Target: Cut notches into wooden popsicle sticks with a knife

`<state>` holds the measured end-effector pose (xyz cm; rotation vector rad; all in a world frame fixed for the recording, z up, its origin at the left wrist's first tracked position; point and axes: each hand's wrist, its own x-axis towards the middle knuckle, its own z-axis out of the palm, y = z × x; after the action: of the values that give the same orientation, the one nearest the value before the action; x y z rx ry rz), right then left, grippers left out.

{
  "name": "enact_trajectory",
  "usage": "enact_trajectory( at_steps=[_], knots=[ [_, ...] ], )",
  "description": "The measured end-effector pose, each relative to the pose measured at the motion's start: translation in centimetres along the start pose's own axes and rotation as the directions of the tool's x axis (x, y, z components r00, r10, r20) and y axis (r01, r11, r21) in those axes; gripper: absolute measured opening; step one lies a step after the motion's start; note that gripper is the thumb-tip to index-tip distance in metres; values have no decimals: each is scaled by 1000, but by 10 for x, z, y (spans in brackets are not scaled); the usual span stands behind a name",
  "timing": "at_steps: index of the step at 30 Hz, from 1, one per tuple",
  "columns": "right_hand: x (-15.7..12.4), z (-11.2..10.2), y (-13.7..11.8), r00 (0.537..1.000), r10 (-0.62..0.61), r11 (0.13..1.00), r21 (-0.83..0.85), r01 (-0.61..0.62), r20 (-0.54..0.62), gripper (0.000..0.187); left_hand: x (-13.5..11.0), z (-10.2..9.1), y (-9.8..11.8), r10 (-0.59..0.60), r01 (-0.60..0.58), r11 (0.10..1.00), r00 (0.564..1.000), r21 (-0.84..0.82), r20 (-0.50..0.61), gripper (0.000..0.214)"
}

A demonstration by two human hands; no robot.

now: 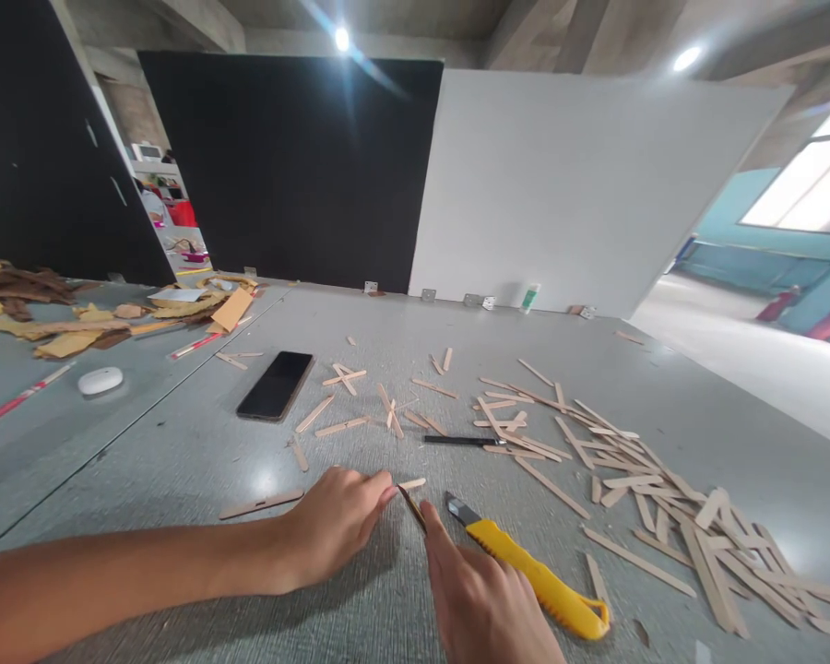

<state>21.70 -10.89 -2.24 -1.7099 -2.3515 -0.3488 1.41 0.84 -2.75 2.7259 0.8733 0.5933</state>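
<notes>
A stick is pinched between the thumb and forefinger of the left hand, low over the table, its pale end left showing past the fingertips. A thin dark blade is gripped in the right hand, its tip brought close to the stick; whether the two are touching cannot be told. The lower part of the blade is hidden by the fingers.

A yellow cutter is laid just beside the right hand, its metal end pointed away from the person. Beyond the hands, a black pen-like tool is set down near scattered sticks, some of them crossed. A larger heap of sticks is spread to the right. A phone is placed face up at the left, and a white case is seen farther left.
</notes>
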Motion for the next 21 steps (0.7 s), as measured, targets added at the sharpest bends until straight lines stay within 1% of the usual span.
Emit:
enact_trajectory(
  at_steps=[3, 7, 12, 14, 18, 21],
  knots=[
    [-2, 1, 2, 999, -28, 1000, 5, 28, -37, 67, 1, -2, 2, 0, 1, 1000, 1000, -1, 9, 38],
    [5, 1, 2, 998, -39, 997, 63, 42, -57, 62, 1, -4, 3, 32, -32, 999, 999, -13, 35, 31],
    [6, 4, 2, 997, -1, 999, 42, 4, -80, 52, 5, -3, 2, -14, 14, 1000, 1000, 1, 17, 38],
    [5, 5, 2, 998, 3, 999, 39, 0, -69, 50, 5, -2, 0, -9, 9, 1000, 1000, -3, 23, 39],
    [9, 1, 2, 1000, -16, 997, 77, 16, -4, 51, 3, 0, -1, 24, -22, 999, 999, -26, 47, 34],
    [11, -4, 1, 999, 7, 997, 74, -10, 31, 49, 4, -1, 1, -7, 8, 1000, 1000, -19, 28, 35]
  ],
)
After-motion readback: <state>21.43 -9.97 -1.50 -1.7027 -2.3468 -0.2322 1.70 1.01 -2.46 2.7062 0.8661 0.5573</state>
